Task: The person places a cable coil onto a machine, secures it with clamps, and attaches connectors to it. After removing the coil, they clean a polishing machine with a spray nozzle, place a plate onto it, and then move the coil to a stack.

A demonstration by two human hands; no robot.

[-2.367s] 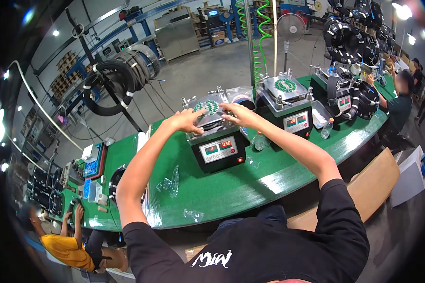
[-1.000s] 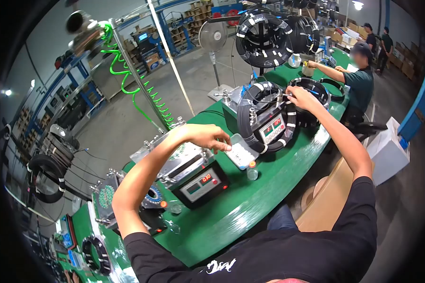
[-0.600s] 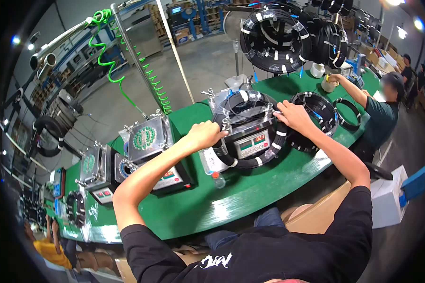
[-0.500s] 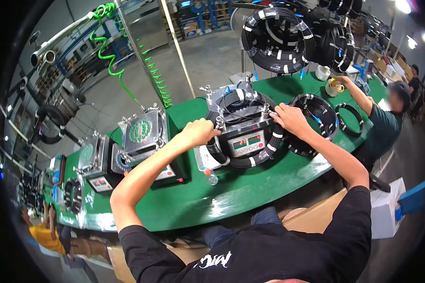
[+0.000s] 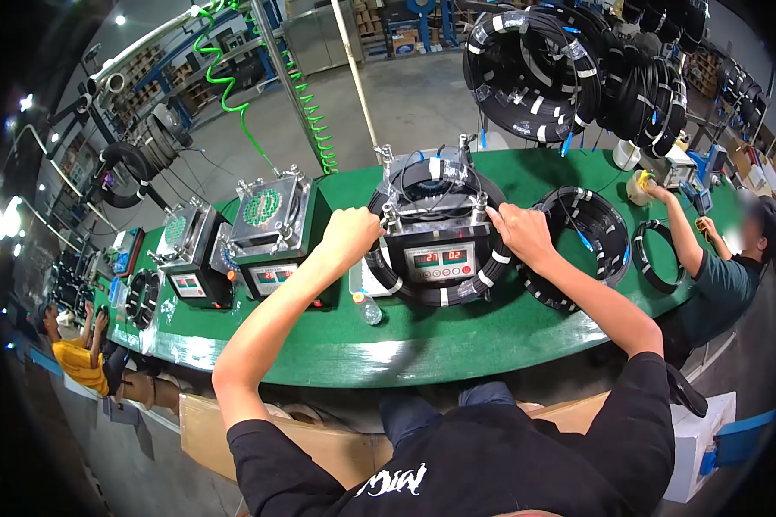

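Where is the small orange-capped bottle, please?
In the head view, the bottle sits on the green bench, just below the left hand, between the coil-wrapped machine and the machine to its left.

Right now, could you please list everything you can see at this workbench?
table: one, green, curved, across the middle.
centre machine: one, grey with a lit digit display, in front of the person.
cable coil: one, black with white ties, around the centre machine.
other machines: at least two, grey with green-dotted tops, left on the table.
bottle: one, clear with an orange cap, left of the centre machine.
flat coils: two, black, right on the table.
hanging coils: several, black, upper right.
spiral hose: one, green, upper left.
co-worker in green: one, far right.
co-worker in yellow: one, far left.
left grip: bare, curled at the machine's left front post.
right grip: bare, fingers at its right front post.
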